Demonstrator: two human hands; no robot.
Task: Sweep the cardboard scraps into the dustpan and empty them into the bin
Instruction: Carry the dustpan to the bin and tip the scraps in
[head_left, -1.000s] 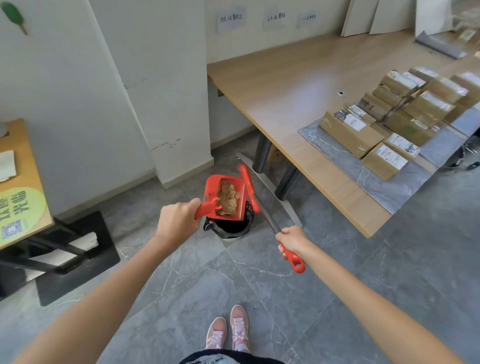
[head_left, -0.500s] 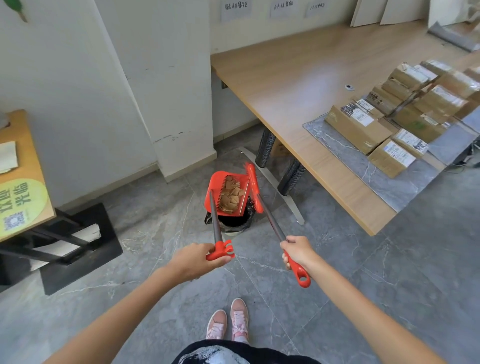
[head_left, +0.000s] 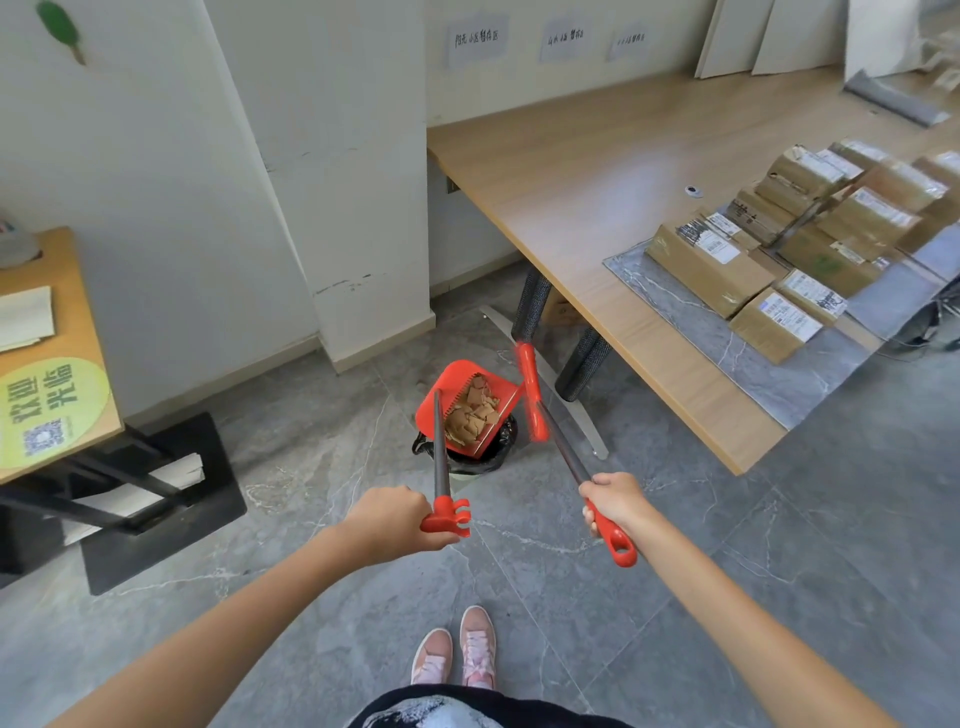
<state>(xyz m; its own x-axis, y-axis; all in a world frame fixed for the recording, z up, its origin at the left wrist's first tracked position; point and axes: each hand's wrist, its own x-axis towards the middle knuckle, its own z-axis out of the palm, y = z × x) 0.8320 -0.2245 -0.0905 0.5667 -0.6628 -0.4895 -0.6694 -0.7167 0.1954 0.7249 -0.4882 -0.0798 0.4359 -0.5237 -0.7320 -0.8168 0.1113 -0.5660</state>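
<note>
A red dustpan (head_left: 451, 384) holds several brown cardboard scraps (head_left: 475, 410) and hangs tilted over a small bin lined with a black bag (head_left: 496, 447) on the grey floor. My left hand (head_left: 392, 522) grips the red end of the dustpan's long dark handle. My right hand (head_left: 613, 501) is closed around the red grip of the broom handle. The broom's red head (head_left: 531, 389) sits just right of the dustpan, above the bin's edge. Most of the bin is hidden beneath the pan.
A long wooden table (head_left: 597, 171) with several cardboard parcels (head_left: 774, 260) on a grey mat stands at the right, its legs just behind the bin. A white pillar (head_left: 337, 182) rises behind. A low wooden desk (head_left: 47, 364) with a black frame is at the left. My pink shoes (head_left: 457, 654) are below.
My left hand slid from the dustpan's base back to the far end of its handle and pulled toward me. The dustpan stays over the bin, and the view has shifted slightly.
</note>
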